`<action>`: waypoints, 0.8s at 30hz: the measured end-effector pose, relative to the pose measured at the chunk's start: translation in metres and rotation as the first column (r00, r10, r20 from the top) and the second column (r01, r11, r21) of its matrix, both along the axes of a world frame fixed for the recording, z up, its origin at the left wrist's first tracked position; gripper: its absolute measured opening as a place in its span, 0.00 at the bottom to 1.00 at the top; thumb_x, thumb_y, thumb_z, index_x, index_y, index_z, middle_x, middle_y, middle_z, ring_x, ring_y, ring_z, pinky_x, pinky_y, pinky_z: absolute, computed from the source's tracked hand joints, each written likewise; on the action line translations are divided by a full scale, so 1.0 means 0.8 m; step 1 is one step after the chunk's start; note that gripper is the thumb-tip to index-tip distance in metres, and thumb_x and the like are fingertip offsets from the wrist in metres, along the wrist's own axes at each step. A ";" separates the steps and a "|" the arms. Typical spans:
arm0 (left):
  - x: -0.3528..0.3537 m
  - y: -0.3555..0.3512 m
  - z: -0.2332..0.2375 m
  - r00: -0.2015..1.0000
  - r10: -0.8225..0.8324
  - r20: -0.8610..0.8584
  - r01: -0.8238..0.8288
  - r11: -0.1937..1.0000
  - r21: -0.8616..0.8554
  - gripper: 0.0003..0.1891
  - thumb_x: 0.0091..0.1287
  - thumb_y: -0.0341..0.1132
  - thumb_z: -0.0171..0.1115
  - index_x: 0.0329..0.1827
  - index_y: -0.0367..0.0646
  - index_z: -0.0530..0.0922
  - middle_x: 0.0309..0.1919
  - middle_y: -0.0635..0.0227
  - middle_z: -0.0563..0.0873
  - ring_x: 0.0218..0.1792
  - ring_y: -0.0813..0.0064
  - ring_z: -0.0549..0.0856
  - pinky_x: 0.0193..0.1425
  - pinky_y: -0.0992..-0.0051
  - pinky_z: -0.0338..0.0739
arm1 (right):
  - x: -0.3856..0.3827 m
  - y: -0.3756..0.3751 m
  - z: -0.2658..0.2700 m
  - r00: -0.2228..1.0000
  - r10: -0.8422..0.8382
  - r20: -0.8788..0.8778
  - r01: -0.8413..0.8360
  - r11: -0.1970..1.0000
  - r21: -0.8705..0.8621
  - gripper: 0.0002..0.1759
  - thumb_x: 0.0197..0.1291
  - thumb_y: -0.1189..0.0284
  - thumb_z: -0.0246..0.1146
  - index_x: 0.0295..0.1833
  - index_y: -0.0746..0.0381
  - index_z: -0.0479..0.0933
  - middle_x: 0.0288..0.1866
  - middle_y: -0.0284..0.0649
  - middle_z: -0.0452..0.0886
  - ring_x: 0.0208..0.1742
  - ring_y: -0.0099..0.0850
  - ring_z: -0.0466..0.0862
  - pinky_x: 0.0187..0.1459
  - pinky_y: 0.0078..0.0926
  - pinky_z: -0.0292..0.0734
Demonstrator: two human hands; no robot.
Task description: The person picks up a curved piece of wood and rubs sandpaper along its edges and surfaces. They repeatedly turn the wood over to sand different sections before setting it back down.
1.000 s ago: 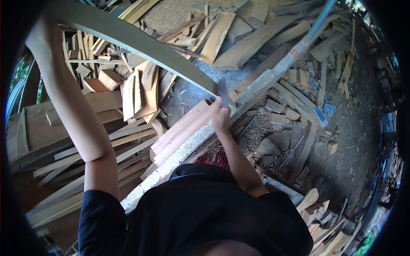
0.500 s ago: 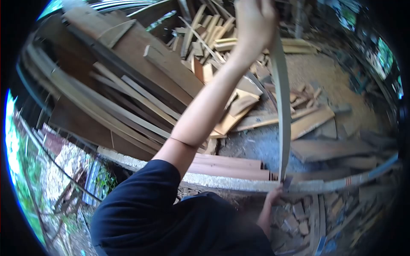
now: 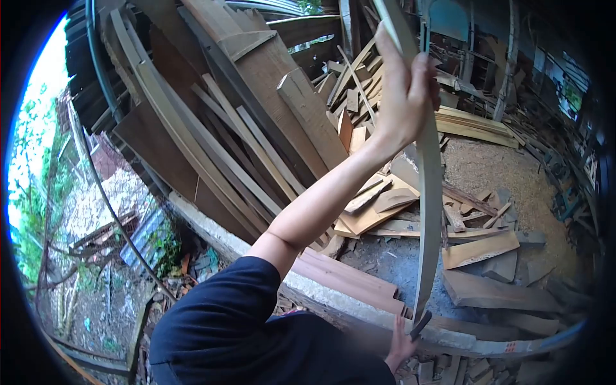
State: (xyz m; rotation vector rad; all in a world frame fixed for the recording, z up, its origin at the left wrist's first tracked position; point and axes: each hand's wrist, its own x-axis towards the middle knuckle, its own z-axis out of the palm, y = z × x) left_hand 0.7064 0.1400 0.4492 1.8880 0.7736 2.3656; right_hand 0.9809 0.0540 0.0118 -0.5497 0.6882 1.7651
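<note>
Two hands on one long curved strip (image 3: 431, 212) of pale wood, same as a second ago, but the angle is totally different. Back then the strip slanted across the view. Now it stands nearly upright, bowing gently from top to bottom. The left hand (image 3: 404, 96) is up high, fingers wrapped round the upper part with the thumb on the near face. The grip hasn't let go in the last half second; the view has just swung up and left.

The lower tip is down at the concrete ledge (image 3: 301, 287), right where the right hand (image 3: 400, 345) sits. That hand looks closed round a short dark tool (image 3: 420, 324) touching the strip's end, though it's blurry down there. So the work is still at the bottom end, with the strip steadied from above.

Materials: the strip is thin, smooth and greyish, far more flexible-looking than anything around it. The ledge is rough and pale, with flat reddish boards (image 3: 350, 276) lying along it. Behind them, long dark planks (image 3: 244, 128) lean in a stack, some of them curved too. Chunky tan offcuts (image 3: 385, 199) lie heaped on the ground, with a spread of sawdust (image 3: 487, 170) beyond.
</note>
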 end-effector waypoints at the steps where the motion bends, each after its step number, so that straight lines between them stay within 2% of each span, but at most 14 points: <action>1: -0.004 -0.003 -0.002 0.999 -0.036 -0.006 0.036 0.999 0.008 0.26 0.68 0.29 0.39 0.64 0.50 0.38 0.20 0.72 0.68 0.16 0.81 0.71 0.16 0.83 0.69 | -0.007 0.013 0.007 0.998 0.004 -0.070 0.002 0.995 0.096 0.22 0.62 0.60 0.47 0.52 0.66 0.69 0.62 0.50 0.63 0.58 0.45 0.68 0.55 0.45 0.68; 4: -0.010 -0.021 -0.006 0.992 -0.128 0.013 0.129 0.992 -0.015 0.24 0.69 0.33 0.39 0.63 0.50 0.40 0.29 0.65 0.72 0.17 0.78 0.75 0.17 0.81 0.73 | 0.002 0.062 -0.051 0.959 -0.066 -0.276 0.127 0.969 0.212 0.19 0.63 0.66 0.48 0.52 0.69 0.69 0.57 0.50 0.69 0.56 0.42 0.72 0.55 0.41 0.69; 6: -0.024 -0.028 -0.011 0.979 -0.204 0.016 0.205 0.978 -0.030 0.16 0.68 0.35 0.43 0.53 0.46 0.49 0.35 0.59 0.75 0.25 0.70 0.80 0.24 0.74 0.79 | -0.005 0.065 -0.072 0.903 -0.136 -0.407 0.240 0.946 0.217 0.18 0.64 0.68 0.48 0.52 0.70 0.68 0.54 0.49 0.73 0.54 0.40 0.74 0.54 0.39 0.70; 9: -0.050 -0.055 -0.005 0.979 -0.200 -0.045 0.190 0.968 -0.161 0.16 0.69 0.39 0.42 0.53 0.43 0.52 0.42 0.52 0.76 0.38 0.61 0.82 0.39 0.66 0.81 | -0.011 0.059 -0.073 0.945 -0.148 -0.292 0.242 0.916 0.319 0.17 0.63 0.70 0.49 0.50 0.71 0.69 0.48 0.47 0.77 0.49 0.37 0.77 0.51 0.38 0.73; 12: -0.091 -0.073 0.023 0.952 -0.302 0.040 0.304 0.951 -0.055 0.24 0.67 0.44 0.46 0.58 0.39 0.52 0.53 0.46 0.70 0.51 0.56 0.76 0.53 0.59 0.75 | -0.016 0.058 -0.069 0.955 -0.122 -0.269 0.201 0.936 0.288 0.17 0.63 0.69 0.48 0.51 0.71 0.69 0.48 0.48 0.77 0.48 0.38 0.78 0.50 0.38 0.74; 14: -0.132 -0.096 0.058 0.932 -0.346 0.110 0.349 0.937 -0.015 0.23 0.66 0.43 0.47 0.56 0.37 0.57 0.53 0.47 0.70 0.51 0.52 0.76 0.51 0.56 0.77 | -0.029 0.055 -0.044 0.974 -0.155 -0.163 0.189 0.957 0.218 0.17 0.62 0.70 0.48 0.51 0.71 0.69 0.47 0.47 0.77 0.48 0.39 0.78 0.50 0.39 0.74; 16: -0.181 -0.116 0.094 0.944 -0.310 0.111 0.303 0.950 0.072 0.18 0.65 0.39 0.48 0.49 0.32 0.63 0.45 0.48 0.75 0.42 0.53 0.80 0.45 0.58 0.80 | -0.043 0.048 -0.017 0.976 -0.205 -0.079 0.213 0.971 0.108 0.15 0.61 0.72 0.48 0.48 0.70 0.72 0.44 0.48 0.77 0.45 0.38 0.78 0.36 0.30 0.75; 17: -0.195 -0.127 0.110 0.962 -0.218 0.163 0.209 0.975 0.070 0.18 0.69 0.38 0.38 0.56 0.35 0.60 0.55 0.47 0.68 0.60 0.47 0.66 0.59 0.45 0.65 | -0.040 0.044 -0.029 0.975 -0.155 -0.159 0.184 0.965 0.187 0.17 0.61 0.72 0.46 0.52 0.69 0.70 0.49 0.48 0.76 0.49 0.40 0.76 0.41 0.32 0.75; 18: -0.245 -0.135 0.127 0.952 -0.289 0.099 0.278 0.954 0.112 0.16 0.68 0.39 0.42 0.49 0.35 0.65 0.41 0.49 0.75 0.45 0.52 0.78 0.44 0.52 0.77 | -0.044 0.044 -0.043 0.981 -0.135 -0.142 0.160 0.971 0.176 0.17 0.61 0.72 0.46 0.52 0.69 0.70 0.49 0.48 0.76 0.49 0.40 0.76 0.41 0.32 0.75; 19: -0.256 -0.148 0.136 0.962 -0.240 0.128 0.218 0.962 0.166 0.27 0.68 0.36 0.43 0.65 0.31 0.46 0.49 0.49 0.73 0.48 0.61 0.77 0.49 0.69 0.77 | -0.046 0.044 -0.055 0.986 -0.120 -0.118 0.141 0.970 0.199 0.16 0.59 0.72 0.49 0.50 0.68 0.71 0.46 0.46 0.77 0.47 0.37 0.78 0.44 0.33 0.75; 20: -0.282 -0.158 0.139 0.979 -0.118 0.166 0.089 0.981 0.172 0.29 0.68 0.40 0.44 0.62 0.25 0.49 0.59 0.43 0.64 0.61 0.52 0.66 0.64 0.61 0.65 | -0.045 0.042 -0.051 0.991 -0.101 -0.085 0.118 0.967 0.225 0.14 0.57 0.73 0.52 0.47 0.68 0.72 0.44 0.44 0.78 0.44 0.34 0.79 0.46 0.33 0.74; 21: -0.419 -0.177 0.158 0.772 -0.601 0.207 0.588 0.799 0.127 0.29 0.68 0.41 0.44 0.62 0.25 0.49 0.59 0.44 0.65 0.59 0.52 0.68 0.63 0.62 0.66 | -0.048 0.041 -0.048 0.991 -0.115 0.072 0.102 0.981 0.166 0.13 0.56 0.73 0.54 0.46 0.66 0.72 0.42 0.41 0.78 0.43 0.31 0.78 0.45 0.33 0.74; 22: -0.347 -0.187 0.146 0.990 0.047 0.134 -0.060 0.994 0.094 0.29 0.68 0.41 0.43 0.63 0.26 0.49 0.59 0.44 0.65 0.59 0.52 0.68 0.63 0.61 0.66 | -0.053 0.036 -0.035 0.990 -0.087 0.111 0.065 0.980 0.187 0.14 0.57 0.71 0.53 0.47 0.66 0.72 0.44 0.41 0.78 0.45 0.32 0.78 0.46 0.33 0.73; 24: -0.392 -0.217 0.141 0.969 -0.026 0.245 0.021 0.999 0.024 0.28 0.69 0.41 0.41 0.63 0.28 0.48 0.59 0.44 0.65 0.58 0.51 0.70 0.62 0.57 0.67 | -0.056 0.043 -0.038 0.958 -0.039 0.283 0.020 0.997 0.070 0.17 0.58 0.67 0.53 0.50 0.65 0.72 0.47 0.42 0.77 0.47 0.34 0.77 0.47 0.34 0.73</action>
